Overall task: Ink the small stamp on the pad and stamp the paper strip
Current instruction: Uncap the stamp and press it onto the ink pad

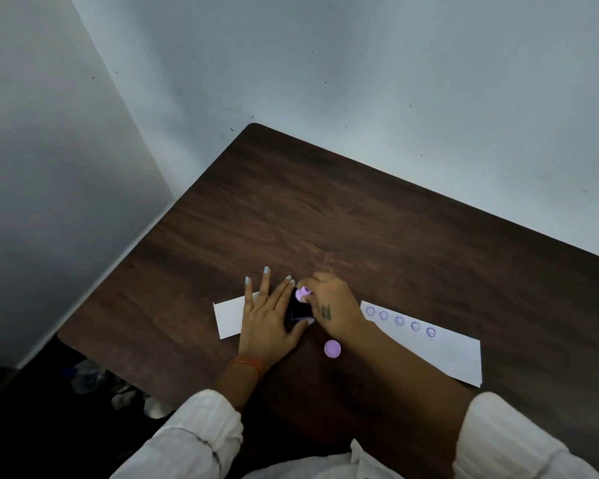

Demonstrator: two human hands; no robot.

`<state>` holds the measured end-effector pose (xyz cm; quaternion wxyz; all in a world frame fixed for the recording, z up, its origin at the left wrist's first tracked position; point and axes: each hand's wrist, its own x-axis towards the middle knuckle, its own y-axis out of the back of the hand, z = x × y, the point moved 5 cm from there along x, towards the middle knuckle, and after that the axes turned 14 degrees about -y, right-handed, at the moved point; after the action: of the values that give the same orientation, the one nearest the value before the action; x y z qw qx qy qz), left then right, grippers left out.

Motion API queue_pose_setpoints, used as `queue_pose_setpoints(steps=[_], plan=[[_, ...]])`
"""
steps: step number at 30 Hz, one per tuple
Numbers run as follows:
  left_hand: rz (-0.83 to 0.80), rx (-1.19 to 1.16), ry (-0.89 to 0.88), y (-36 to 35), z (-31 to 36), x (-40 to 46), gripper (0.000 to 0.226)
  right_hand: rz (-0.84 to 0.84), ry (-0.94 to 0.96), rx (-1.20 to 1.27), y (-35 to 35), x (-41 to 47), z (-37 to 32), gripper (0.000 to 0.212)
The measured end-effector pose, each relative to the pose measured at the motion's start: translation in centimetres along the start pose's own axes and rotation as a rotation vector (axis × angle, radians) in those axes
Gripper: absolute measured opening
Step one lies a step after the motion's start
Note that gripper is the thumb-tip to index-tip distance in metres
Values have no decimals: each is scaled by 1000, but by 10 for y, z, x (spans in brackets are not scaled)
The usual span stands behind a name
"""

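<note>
A long white paper strip [440,347] lies across the dark wooden table [325,219], with several purple stamp marks [399,321] in a row on its right part. My right hand [332,305] pinches a small lilac stamp [304,292] and holds it down on a small dark ink pad [296,311]. My left hand [267,319] lies flat with fingers spread on the strip, its thumb and forefinger around the pad. The strip's left end [229,316] shows beyond that hand; its middle is hidden under both hands.
A round lilac cap [332,348] lies on the table just in front of my right wrist. White walls meet at the table's far corner. The table's left edge drops to a dark floor with crumpled clutter [94,378].
</note>
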<state>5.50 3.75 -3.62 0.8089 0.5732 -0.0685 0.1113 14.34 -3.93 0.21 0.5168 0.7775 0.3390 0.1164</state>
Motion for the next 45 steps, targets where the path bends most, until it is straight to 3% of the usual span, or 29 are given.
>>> queue_pose_setpoints(steps=[5,12,18,23,28,35,42,45], plan=[[-21,38,6,-1,-1,-1,72,-47,152,-199,-12,-8,-9,32],[6,12,14,-4,-4,-1,69,22,-57,-83,-15,-8,-11,35],[27,-3,19,-4,-4,-1,73,-158,308,-320,-10,-2,-9,41],[-4,21,15,-6,-5,0,71,-19,81,-159,-18,-9,-14,40],[46,-6,12,-2,-4,0,72,-21,-107,174,15,2,4,18],[1,19,27,-8,-7,-1,75,-114,93,-264,1,-12,11,28],[16,15,22,-9,-7,-1,75,-31,-103,-184,-2,-10,5,34],[19,10,24,-9,-8,-2,74,-48,31,-172,3,-7,8,23]])
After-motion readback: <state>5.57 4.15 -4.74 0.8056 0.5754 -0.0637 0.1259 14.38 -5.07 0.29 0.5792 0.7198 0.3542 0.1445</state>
